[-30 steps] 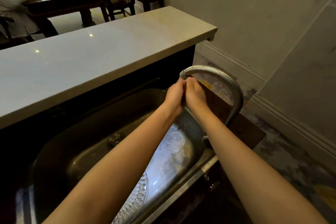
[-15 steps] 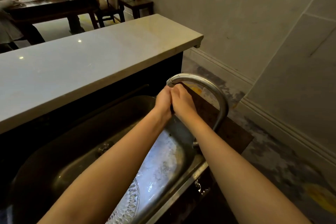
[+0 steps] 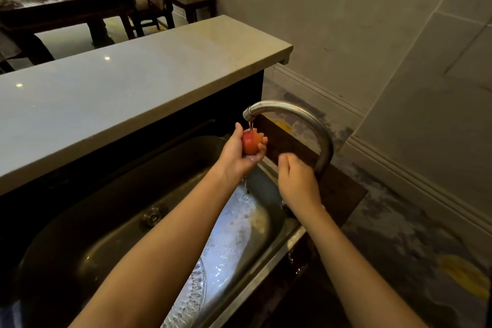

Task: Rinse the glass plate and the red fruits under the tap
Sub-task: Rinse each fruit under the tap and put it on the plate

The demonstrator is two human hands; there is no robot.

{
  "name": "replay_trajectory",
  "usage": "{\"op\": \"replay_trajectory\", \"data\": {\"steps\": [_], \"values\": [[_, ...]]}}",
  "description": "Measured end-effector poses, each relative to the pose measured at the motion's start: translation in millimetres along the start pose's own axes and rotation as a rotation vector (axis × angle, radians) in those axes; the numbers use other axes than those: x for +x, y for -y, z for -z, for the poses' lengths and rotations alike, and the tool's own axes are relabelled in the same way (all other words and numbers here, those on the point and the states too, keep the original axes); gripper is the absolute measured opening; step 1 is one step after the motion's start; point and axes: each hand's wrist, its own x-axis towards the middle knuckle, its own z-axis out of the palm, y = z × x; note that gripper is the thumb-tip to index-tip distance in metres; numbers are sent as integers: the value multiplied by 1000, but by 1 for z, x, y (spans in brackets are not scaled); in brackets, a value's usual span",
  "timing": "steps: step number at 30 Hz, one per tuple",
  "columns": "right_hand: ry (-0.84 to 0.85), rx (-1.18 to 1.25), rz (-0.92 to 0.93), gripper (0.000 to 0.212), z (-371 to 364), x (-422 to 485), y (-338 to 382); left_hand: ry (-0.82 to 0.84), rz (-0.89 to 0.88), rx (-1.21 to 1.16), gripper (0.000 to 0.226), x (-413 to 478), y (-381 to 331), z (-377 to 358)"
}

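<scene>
A glass plate [image 3: 229, 245] lies in the sink [image 3: 80, 247] at six o'clock, catching runoff. Above, the right hand [image 3: 298, 184] hangs loosely curled, empty. At twelve, the left hand [image 3: 239, 153] cups a red fruit [image 3: 250, 142] under the tap [image 3: 292, 117] for rinsing.

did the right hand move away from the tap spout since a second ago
Yes. The right hand has dropped down and right from the tap spout, leaving the left hand holding the red fruit.

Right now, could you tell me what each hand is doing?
Left hand: closed around a red fruit under the tap.
Right hand: loosely curled, holding nothing.
</scene>
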Motion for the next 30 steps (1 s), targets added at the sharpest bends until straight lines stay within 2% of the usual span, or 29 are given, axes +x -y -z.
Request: {"op": "replay_trajectory", "data": {"steps": [2, 3, 4, 6, 7, 8, 11, 13, 15, 19, 22, 26, 30], "values": [[14, -256, 16, 28, -9, -17, -12, 52, -7, -40, 26, -1, -2, 0], [35, -311, 14, 27, -15, -23, -17, 76, -18, -39, 15, -2, -3, 1], [51, -309, 4, 27, -20, -26, -20, 98, -38, -11, 7, -3, -3, 1], [57, -260, -35, 28, -27, -26, -23, 84, -68, 133, 11, -2, -3, 3], [45, -240, -60, 29, -29, -24, -24, 67, -67, 213, 5, -2, -2, 2], [37, -235, -86, 30, -30, -20, -24, 53, -52, 277, 8, -4, -1, 1], [38, -270, -153, 30, -34, -15, -26, 49, -28, 352, 41, -7, -1, 2], [28, -264, -167, 31, -35, -16, -27, 37, -31, 375, 46, -8, 0, 1], [22, -236, -176, 33, -35, -15, -28, 14, -36, 342, 41, -10, 1, 0], [41, -125, -208, 35, -31, -15, -29, 64, -116, 272, 9, -13, 2, 1], [45, -133, -157, 34, -28, -17, -30, 87, -153, 443, 13, -18, 3, 0], [43, -107, -117, 29, -23, -21, -32, 0, -178, 651, 42, -23, 2, -4], [33, -119, -107, 29, -18, -26, -34, -43, -197, 854, 23, -30, 4, -6]]}}
